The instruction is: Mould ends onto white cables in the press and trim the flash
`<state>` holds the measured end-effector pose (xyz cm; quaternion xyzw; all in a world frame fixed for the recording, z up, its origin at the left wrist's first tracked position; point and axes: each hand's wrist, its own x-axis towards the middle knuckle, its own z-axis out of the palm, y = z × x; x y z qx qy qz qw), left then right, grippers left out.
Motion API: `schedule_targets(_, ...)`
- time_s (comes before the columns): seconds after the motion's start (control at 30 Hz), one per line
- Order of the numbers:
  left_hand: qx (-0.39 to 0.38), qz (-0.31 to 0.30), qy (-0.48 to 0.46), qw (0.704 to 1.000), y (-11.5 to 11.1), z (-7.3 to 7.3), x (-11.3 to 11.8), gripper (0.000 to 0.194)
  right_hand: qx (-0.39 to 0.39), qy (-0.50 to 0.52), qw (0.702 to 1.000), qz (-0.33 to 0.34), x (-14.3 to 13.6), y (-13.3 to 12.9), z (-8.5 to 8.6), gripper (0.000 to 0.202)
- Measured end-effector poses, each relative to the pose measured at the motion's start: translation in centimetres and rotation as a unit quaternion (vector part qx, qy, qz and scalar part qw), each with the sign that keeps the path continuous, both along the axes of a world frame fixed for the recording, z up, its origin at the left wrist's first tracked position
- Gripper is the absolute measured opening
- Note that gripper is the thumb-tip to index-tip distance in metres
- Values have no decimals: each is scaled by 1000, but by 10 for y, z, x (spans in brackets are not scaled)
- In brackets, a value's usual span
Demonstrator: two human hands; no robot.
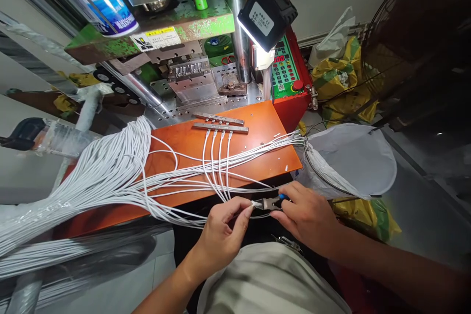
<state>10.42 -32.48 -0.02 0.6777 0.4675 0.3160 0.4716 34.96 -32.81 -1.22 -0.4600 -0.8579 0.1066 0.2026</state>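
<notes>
My left hand (pixel 226 228) pinches the end of a white cable (pixel 254 204) between thumb and forefinger. Gripped in my right hand (pixel 307 216) is a pair of pliers (pixel 271 203) with a blue handle, its jaws at that cable end. Just beyond both hands, a bundle of white cables (pixel 184 176) runs across the orange board (pixel 279 162). Several cables reach up to a metal bar (pixel 221 128) that lies beside a second metal bar (pixel 231 118). The cable end is partly hidden by my fingertips.
Behind the board stands a press with a metal mould (pixel 189 71) under a green plate (pixel 206 24). A lit lamp (pixel 267 17) hangs near the red control box (pixel 290 103). At right are a white net bag on a hoop (pixel 353 157) and yellow bags (pixel 338 73).
</notes>
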Motion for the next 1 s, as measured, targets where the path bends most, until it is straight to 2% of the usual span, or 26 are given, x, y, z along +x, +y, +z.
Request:
schedule_targets(0.1,-15,5,-1,1000,-1,1,3,20,66,-50,997,4,0,4,0,31)
schedule_targets(0.27,-45,21,-19,999,0,3,7,22,66,-58,996,19,3,9,2,31)
schedule_targets(0.33,-58,28,-32,997,0,3,7,24,21,-22,999,26,5,9,2,38)
schedule_targets(0.43,-70,29,-58,995,-1,2,7,24,-135,89,986,42,5,7,2,51)
schedule_targets(0.5,-64,29,-68,995,-3,0,6,22,-257,181,948,48,2,5,1,57)
schedule_targets(0.6,-35,37,-62,997,-6,-1,5,20,-406,325,854,32,-4,-1,-7,64)
schedule_targets(0.67,-10,38,-48,998,-9,-2,5,16,-469,398,788,12,-7,-7,-13,69)
schedule_targets(0.73,18,34,-34,999,-10,-4,7,15,-489,439,754,-9,-10,-13,-18,72)
schedule_targets(0.83,59,27,-9,998,-10,-5,12,15,-476,450,755,-41,-13,-23,-22,71)
schedule_targets(0.93,91,14,8,996,-11,-4,15,16,-441,418,791,-64,-10,-27,-26,67)
schedule_targets(0.97,101,10,10,995,-12,-3,15,16,-408,400,813,-107,-3,-25,-28,67)
schedule_targets(1.0,112,10,13,994,-14,-1,14,17,-362,378,833,-180,9,-20,-29,68)
